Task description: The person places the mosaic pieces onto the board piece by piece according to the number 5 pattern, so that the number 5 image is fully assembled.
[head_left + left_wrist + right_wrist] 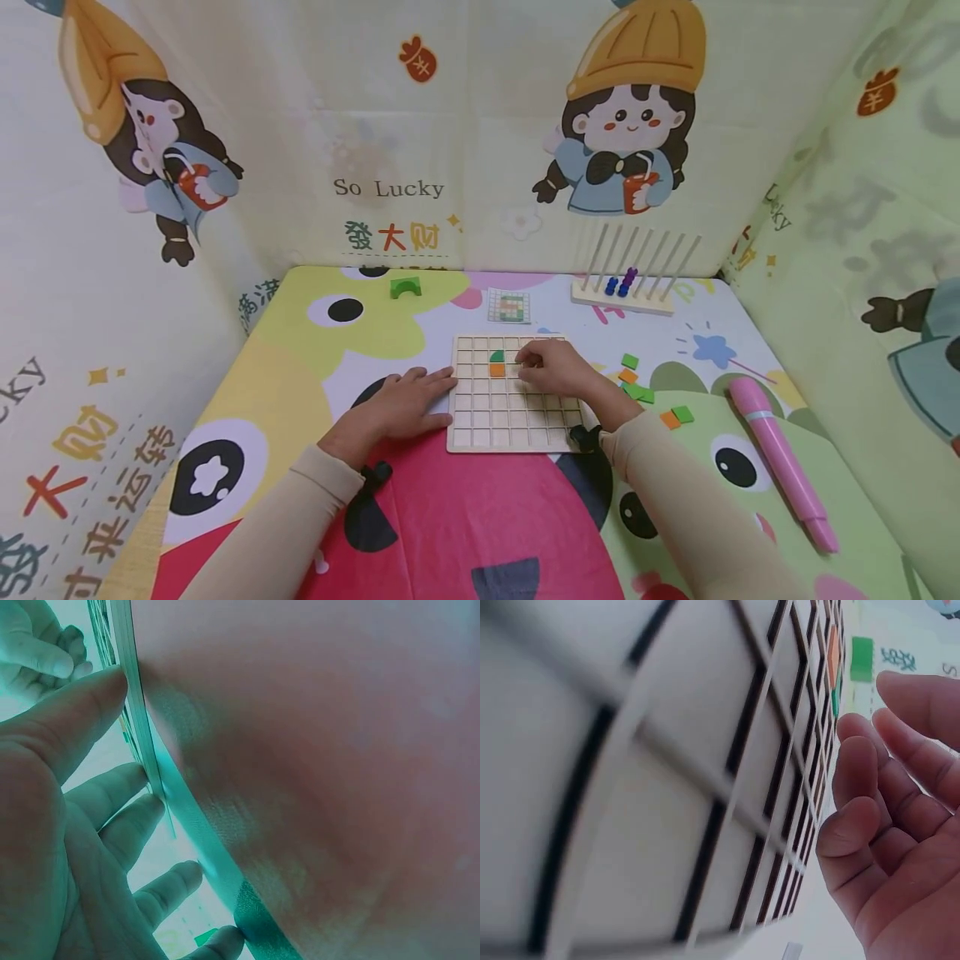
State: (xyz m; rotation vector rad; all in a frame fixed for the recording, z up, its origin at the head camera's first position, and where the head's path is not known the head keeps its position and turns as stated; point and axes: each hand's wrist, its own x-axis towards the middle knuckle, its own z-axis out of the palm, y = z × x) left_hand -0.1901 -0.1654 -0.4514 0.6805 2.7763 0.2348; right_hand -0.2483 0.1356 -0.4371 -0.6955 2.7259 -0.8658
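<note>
A light wooden grid board (472, 421) lies on the printed cloth. A green quarter-round piece (497, 357) sits in one cell, directly above an orange square piece (497, 370). With fingers spread, my left hand (405, 406) rests at the board's left edge; the left wrist view shows its thumb and some fingertips against that edge. My right hand (558, 369) is over the board's upper right part, just right of the two pieces. Its fingers (855, 769) are loosely bent in the right wrist view, the thumb apart from them, and no piece shows between them.
Right of the board lie several loose green and orange pieces (670, 419). A pink pen-shaped thing (783, 467) lies farther right. Behind the board are a pattern card (492, 307), a green arch block (406, 287) and a wooden peg rack (622, 298) with blue and purple beads.
</note>
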